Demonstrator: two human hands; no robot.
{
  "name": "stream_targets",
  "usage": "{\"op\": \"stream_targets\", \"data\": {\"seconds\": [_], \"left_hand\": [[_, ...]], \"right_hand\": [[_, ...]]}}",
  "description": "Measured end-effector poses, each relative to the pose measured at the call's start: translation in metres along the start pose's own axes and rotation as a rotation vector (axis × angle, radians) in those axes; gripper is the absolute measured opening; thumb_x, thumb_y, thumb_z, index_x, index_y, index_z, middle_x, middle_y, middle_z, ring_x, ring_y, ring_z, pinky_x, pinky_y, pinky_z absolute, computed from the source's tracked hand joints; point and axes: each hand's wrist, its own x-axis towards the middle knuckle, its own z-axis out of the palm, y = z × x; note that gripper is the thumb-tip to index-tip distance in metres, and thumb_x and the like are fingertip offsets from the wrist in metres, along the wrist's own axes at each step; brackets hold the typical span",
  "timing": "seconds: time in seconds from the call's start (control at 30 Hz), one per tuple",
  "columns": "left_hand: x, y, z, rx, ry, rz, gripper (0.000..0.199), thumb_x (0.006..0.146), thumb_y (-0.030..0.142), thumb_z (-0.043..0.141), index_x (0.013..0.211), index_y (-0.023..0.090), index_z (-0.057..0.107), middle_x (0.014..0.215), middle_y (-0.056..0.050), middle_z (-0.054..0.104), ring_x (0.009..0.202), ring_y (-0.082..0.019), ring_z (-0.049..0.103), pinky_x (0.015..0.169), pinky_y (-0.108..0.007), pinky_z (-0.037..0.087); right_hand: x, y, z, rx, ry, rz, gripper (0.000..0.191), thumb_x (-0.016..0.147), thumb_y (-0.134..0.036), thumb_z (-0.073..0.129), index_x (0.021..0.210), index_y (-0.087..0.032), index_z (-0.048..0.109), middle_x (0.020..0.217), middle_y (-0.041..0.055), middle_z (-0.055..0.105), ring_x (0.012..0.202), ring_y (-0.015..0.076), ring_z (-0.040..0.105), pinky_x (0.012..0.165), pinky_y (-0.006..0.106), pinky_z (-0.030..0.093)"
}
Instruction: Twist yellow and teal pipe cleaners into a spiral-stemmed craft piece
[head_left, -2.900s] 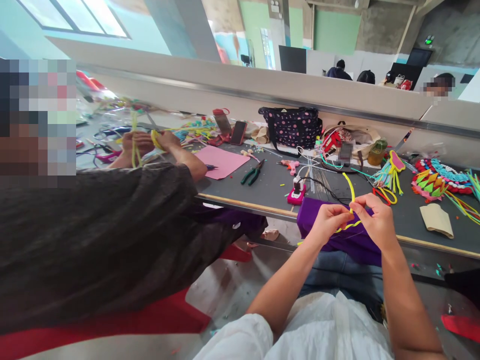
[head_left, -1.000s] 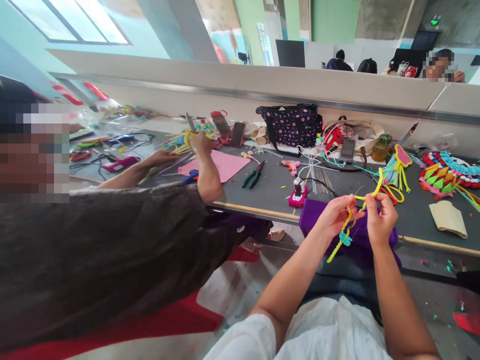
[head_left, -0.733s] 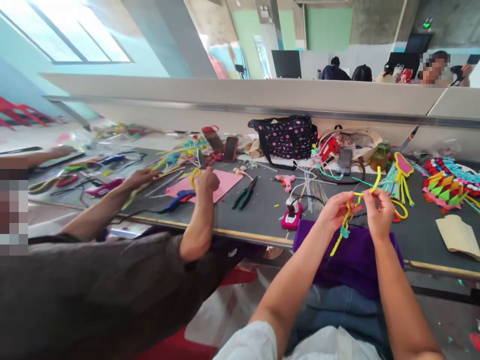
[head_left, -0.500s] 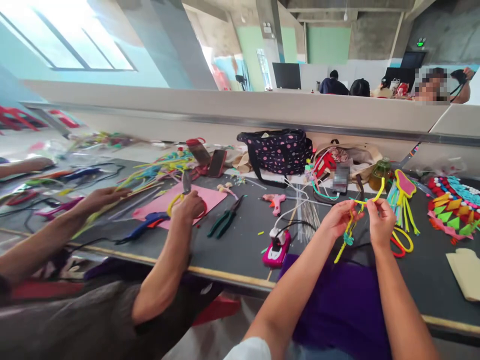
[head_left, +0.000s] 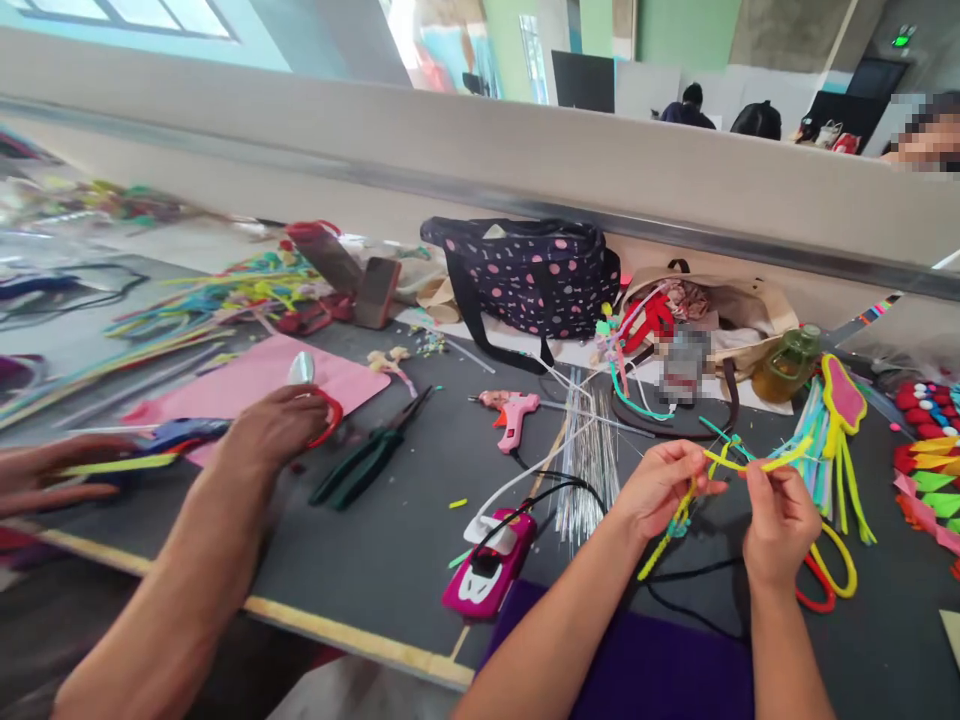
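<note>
The yellow strand, upright moments ago, is now running sideways over the tabletop; left hand and right hand are pinching it, teal twist dangling below the left.

No words, brands or numbers can be read, and the one sign that shows is a small lit green sign high on the dark back wall at the upper right, its marking too small and blurred to make out.
</note>
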Motion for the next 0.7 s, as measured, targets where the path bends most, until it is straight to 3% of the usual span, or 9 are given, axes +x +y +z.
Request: {"op": "stream_targets", "data": {"seconds": [0.13,0.23,0.43,0.57,0.7], "left_hand": [[-0.005,0.001,0.008,0.009,0.020,0.012,0.030,0.063,0.029,0.085,0.065,0.011,0.061,0.052,0.002,0.056,0.050,-0.008,0.053,0.075,-0.035,0.057],[-0.008,0.003,0.010,-0.016,-0.014,-0.022,0.029,0.065,0.029,0.083,0.067,0.012,0.060,0.053,0.002,0.055,0.050,-0.008,0.053,0.072,-0.034,0.057],[-0.008,0.008,0.007,-0.105,-0.052,-0.089,0.030,0.066,0.027,0.083,0.069,0.012,0.057,0.055,0.004,0.050,0.052,-0.005,0.047,0.073,-0.033,0.059],[-0.005,0.006,0.003,-0.124,-0.082,-0.153,0.029,0.066,0.025,0.081,0.065,0.013,0.054,0.054,0.005,0.048,0.052,-0.004,0.047,0.074,-0.032,0.059],[-0.003,0.005,0.000,-0.071,-0.041,-0.120,0.022,0.067,0.021,0.079,0.066,0.011,0.059,0.054,0.003,0.051,0.051,-0.005,0.047,0.074,-0.034,0.059]], "right_hand": [[-0.001,-0.004,0.004,0.069,0.048,0.034,0.020,0.080,-0.034,0.069,0.073,-0.018,0.061,0.070,0.0000,0.060,0.065,0.0143,0.057,0.062,0.028,0.046],[0.003,-0.005,0.001,0.056,0.013,0.072,0.020,0.082,-0.036,0.066,0.077,-0.018,0.061,0.071,0.0006,0.060,0.065,0.0140,0.057,0.061,0.028,0.045],[0.020,-0.004,-0.018,-0.225,-0.067,-0.089,0.031,0.082,-0.041,0.065,0.105,-0.021,0.066,0.106,0.0076,0.064,0.093,0.0214,0.058,0.082,0.037,0.046],[0.025,0.001,-0.024,-0.303,-0.224,-0.042,0.026,0.083,-0.042,0.064,0.096,-0.021,0.070,0.097,0.0067,0.069,0.089,0.0220,0.061,0.082,0.038,0.047],[0.024,0.001,-0.023,-0.328,-0.228,-0.071,0.021,0.084,-0.039,0.064,0.088,-0.020,0.071,0.089,0.0060,0.070,0.083,0.0212,0.063,0.077,0.036,0.048]]}}
